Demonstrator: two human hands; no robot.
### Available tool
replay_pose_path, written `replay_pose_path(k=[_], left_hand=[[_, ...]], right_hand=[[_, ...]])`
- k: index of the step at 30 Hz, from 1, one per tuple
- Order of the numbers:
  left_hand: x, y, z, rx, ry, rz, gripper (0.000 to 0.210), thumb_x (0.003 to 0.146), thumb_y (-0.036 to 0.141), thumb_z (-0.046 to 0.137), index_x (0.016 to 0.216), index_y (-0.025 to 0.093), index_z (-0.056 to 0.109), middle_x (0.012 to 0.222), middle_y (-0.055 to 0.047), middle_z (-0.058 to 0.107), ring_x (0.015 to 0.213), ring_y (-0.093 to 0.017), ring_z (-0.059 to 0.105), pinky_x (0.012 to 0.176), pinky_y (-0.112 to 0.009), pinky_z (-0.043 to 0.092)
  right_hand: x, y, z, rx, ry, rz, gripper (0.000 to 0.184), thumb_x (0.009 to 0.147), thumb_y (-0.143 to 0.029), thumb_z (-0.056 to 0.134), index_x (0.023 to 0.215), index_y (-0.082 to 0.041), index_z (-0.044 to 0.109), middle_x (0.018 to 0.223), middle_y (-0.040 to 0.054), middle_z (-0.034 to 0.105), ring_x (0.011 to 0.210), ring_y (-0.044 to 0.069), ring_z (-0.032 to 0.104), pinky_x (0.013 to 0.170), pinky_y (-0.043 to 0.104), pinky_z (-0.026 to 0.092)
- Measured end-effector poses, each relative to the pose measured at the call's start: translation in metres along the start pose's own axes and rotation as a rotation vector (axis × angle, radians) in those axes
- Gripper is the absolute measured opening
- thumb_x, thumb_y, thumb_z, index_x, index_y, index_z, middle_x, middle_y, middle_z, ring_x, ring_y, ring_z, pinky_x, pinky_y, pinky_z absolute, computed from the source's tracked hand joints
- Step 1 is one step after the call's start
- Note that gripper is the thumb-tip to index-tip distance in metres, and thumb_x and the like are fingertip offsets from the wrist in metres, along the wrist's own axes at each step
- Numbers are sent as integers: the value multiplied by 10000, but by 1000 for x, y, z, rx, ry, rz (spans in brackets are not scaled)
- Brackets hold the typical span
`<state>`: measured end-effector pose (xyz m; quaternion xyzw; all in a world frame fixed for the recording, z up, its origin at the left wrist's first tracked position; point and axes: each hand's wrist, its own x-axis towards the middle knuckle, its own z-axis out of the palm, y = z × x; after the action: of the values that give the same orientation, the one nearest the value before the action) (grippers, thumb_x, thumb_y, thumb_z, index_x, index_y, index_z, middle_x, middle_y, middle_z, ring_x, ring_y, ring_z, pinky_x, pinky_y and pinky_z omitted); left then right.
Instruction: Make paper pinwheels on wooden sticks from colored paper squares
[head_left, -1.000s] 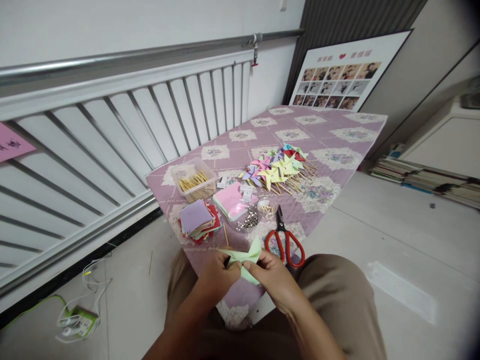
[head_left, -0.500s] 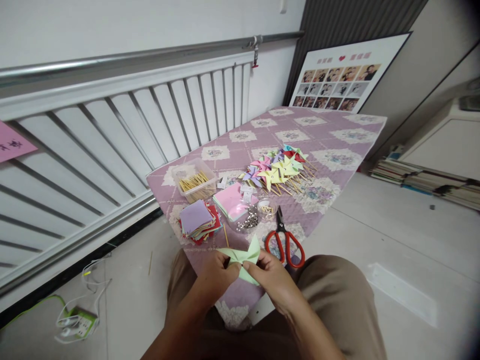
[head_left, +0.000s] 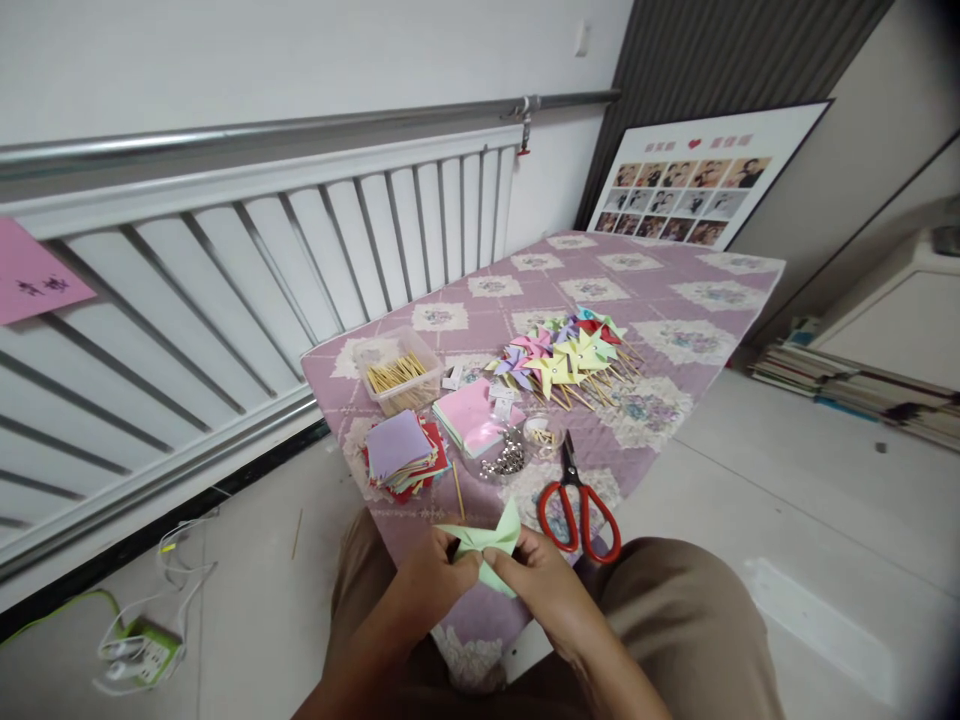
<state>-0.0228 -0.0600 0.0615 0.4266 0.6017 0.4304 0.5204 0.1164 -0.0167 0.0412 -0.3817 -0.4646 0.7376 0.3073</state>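
Radiator (head_left: 247, 290): white slatted panels are seen along the wall at the left, with a metal rail above them.
Table (head_left: 675, 270): a low surface covered by a purple quilted cloth with flower squares is seen running away from the person's knees.
Photo board (head_left: 690, 180): a white board printed with rows of small photos is leaned upright at the far end of the table.
Books (head_left: 847, 375): a flat stack is laid on the floor at the right.
Pinwheels (head_left: 566, 348): a heap of finished coloured ones on sticks is laid near the middle of the table.
Paper squares (head_left: 405, 455): a mixed stack topped by a purple sheet is set near the front edge, with a pink stack (head_left: 469, 415) just beside it.
Box (head_left: 397, 372): a clear tub of wooden sticks is placed behind the paper squares.
Scissors (head_left: 577, 500): a red-handled pair is laid flat, just to the right of the hands.
Pins (head_left: 506, 462): a small silver pile is seen between the pink stack and the scissors.
Left hand (head_left: 431, 578): closed on the green paper from the left, fingertips pinched at its centre.
Right hand (head_left: 547, 585): closed on the same sheet from the right.
Green paper (head_left: 487, 535): a part-folded sheet is held between both hands above the front edge of the table.
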Motion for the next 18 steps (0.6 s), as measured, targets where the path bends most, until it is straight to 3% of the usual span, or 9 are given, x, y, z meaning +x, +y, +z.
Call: replay_pose_path(k=[5, 7, 9, 12, 15, 18], left_hand=[[-6, -13, -9, -1, 63, -38, 142, 712, 175, 564, 763, 140, 691, 669, 4, 660, 616, -136, 551, 598, -238, 416], [-7, -20, -17, -47, 90, -49, 132, 719, 191, 574, 765, 136, 685, 669, 4, 658, 618, -136, 552, 610, -244, 421], [-8, -27, -26, -152, 107, -67, 133, 731, 214, 578, 752, 132, 680, 669, -2, 660, 621, -140, 558, 622, -255, 434], [-8, -33, -42, -388, 198, -70, 131, 700, 232, 637, 770, 129, 677, 695, -9, 677, 636, -149, 581, 642, -270, 458], [-7, -36, -54, -618, 279, -46, 211, 628, 231, 732, 802, 126, 676, 714, -22, 690, 648, -159, 610, 643, -274, 475], [-8, -39, -58, -777, 316, -48, 240, 598, 207, 779, 800, 128, 677, 717, -30, 693, 638, -146, 620, 619, -252, 481]], right_hand=[[5, 11, 4, -19, -93, 35, 383, 663, -517, 765, 885, -206, 746, 763, 8, 716, 627, 151, 565, 608, 263, 411], [8, 12, 3, -15, -136, 44, 362, 709, -532, 723, 834, -192, 729, 725, 4, 689, 611, 139, 549, 592, 251, 399], [13, 10, 0, -64, -101, 23, 354, 790, -528, 640, 782, -177, 689, 702, 5, 657, 616, 138, 545, 592, 248, 401], [29, 8, -3, -462, 26, -103, 307, 886, -427, 508, 755, -178, 631, 701, 8, 627, 657, 154, 562, 617, 253, 425], [49, 10, 2, -946, 77, -179, 217, 878, -303, 482, 767, -185, 628, 746, 25, 652, 716, 176, 595, 664, 259, 442], [68, 14, 14, -1121, 126, -153, 156, 846, -286, 534, 857, -182, 650, 859, 73, 690, 800, 208, 622, 720, 283, 432]])
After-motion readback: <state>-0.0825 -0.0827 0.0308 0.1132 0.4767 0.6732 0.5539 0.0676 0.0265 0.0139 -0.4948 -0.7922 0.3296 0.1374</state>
